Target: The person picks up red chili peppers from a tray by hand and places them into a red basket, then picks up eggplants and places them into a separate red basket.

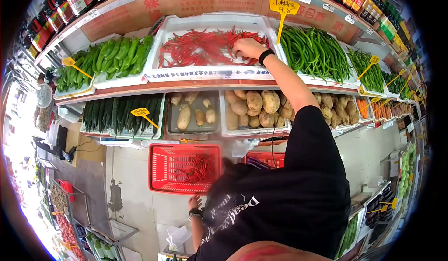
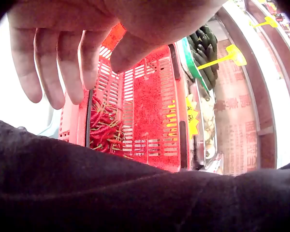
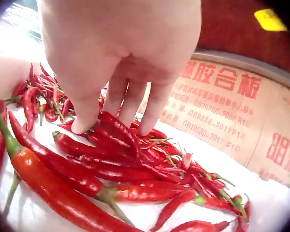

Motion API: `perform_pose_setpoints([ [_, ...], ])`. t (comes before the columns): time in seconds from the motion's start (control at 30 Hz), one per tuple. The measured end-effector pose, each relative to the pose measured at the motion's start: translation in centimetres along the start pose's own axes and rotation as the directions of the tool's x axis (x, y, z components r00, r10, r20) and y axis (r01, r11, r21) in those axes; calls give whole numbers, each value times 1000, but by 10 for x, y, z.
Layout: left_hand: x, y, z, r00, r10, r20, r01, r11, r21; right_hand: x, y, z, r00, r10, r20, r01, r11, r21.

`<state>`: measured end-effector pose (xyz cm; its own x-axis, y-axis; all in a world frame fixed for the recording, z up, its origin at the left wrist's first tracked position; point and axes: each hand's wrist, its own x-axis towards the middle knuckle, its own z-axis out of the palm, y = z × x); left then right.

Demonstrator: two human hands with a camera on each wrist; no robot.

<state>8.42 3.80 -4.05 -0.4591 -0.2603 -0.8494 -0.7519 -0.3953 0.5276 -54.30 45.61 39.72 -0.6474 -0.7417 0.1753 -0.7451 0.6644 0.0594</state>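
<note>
We see the left hand [image 1: 194, 202] nearest the body, hanging low with its fingers loosely spread, thumb apart and nothing held; a dark watch [image 1: 195, 211] circles the wrist. Just beyond its fingertips stands a red basket [image 1: 161, 187], hard plastic and slotted all round, with slender red chilies [image 1: 198, 167] heaped toward one end.

Past the basket, on a low shelf between the two hands, we find potatoes [image 1: 254, 103], rounded and dull brown.

Farther out, the right arm reaches up and forward from a black sleeve [image 1: 308, 139], a black band [image 1: 266, 55] at the wrist. The right hand [image 1: 250, 48] points downward, thumb and fingers pinching a few glossy red peppers [image 3: 113, 133] among the many in a white, foam-like tray [image 1: 186, 73]. Around those fingertips we see smooth, tapering pods with green stems, lying at all angles. Long, thin green chilies [image 1: 312, 53] fill the box to the right of this hand; broader green peppers [image 1: 133, 55] lie well to its left.

Behind the right hand runs a tan panel [image 3: 212, 106] printed in red, and above that, farthest off, we see dark bottles [image 1: 77, 2].
</note>
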Motion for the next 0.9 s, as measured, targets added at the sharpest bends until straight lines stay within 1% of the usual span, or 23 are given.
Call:
perform_pose_setpoints([
  [0.07, 0, 0, -1, 1000, -4, 3, 4, 1000, 6, 0, 2, 3, 998, 15, -55, -10, 997, 81],
  [0.17, -5, 4, 4, 1000, -12, -28, 13, 999, 38, 0, 7, 5, 993, 67, -93, -54, 990, 127],
  [0.27, -2, 0, 1, 1000, -15, -14, 15, 1000, 24, 3, 5, -13, 965, 152, -214, -81, 948, 307],
  [0.37, -2, -1, 0, 1000, -22, -18, 23, 999, 31, 11, 18, -14, 852, 368, -373, -68, 784, 617],
  [0.4, -2, -1, 0, 1000, -26, -10, 26, 1000, 10, 13, 23, -15, 807, 518, -285, -75, 568, 819],
  [0.43, 0, -3, -2, 1000, -30, -1, 30, 1000, -9, 13, 27, -15, 757, 635, -155, -59, 302, 951],
  [0.47, 2, -4, -4, 999, -33, 7, 33, 999, -28, 14, 32, -17, 709, 705, 4, -17, 12, 1000],
  [0.5, 4, -6, -5, 1000, -29, 5, 29, 999, -25, 18, 38, -19, 667, 724, 176, 45, -275, 960],
  [0.53, 6, -9, -6, 1000, -26, 2, 26, 999, -23, 20, 54, -14, 686, 672, 277, 42, -417, 908],
  [0.6, 3, -10, -1, 1000, -27, -15, 27, 1000, -9, 14, 81, 6, 727, 617, 302, 97, -527, 845],
  [0.63, 2, -9, 0, 999, -35, -12, 35, 999, -31, 15, 86, 6, 749, 586, 309, 119, -577, 808],
  [0.67, 1, -9, 1, 999, -44, -10, 43, 998, -54, 20, 91, 7, 650, 657, 381, 176, -619, 766],
  [0.7, -1, -10, 3, 999, -53, -9, 52, 996, -79, 23, 98, 6, 617, 686, 384, 191, -605, 773],
  [0.8, -6, -15, 4, 997, -68, -29, 65, 995, -78, 28, 123, 9, 503, 763, 406, 224, -569, 791],
  [0.87, -8, -21, 5, 995, -85, -50, 80, 992, -93, 33, 139, 12, 478, 799, 366, -21, -406, 913],
  [0.9, -11, -21, 6, 993, -99, -59, 93, 991, -92, 37, 154, 18, 470, 814, 341, -144, -310, 940],
])
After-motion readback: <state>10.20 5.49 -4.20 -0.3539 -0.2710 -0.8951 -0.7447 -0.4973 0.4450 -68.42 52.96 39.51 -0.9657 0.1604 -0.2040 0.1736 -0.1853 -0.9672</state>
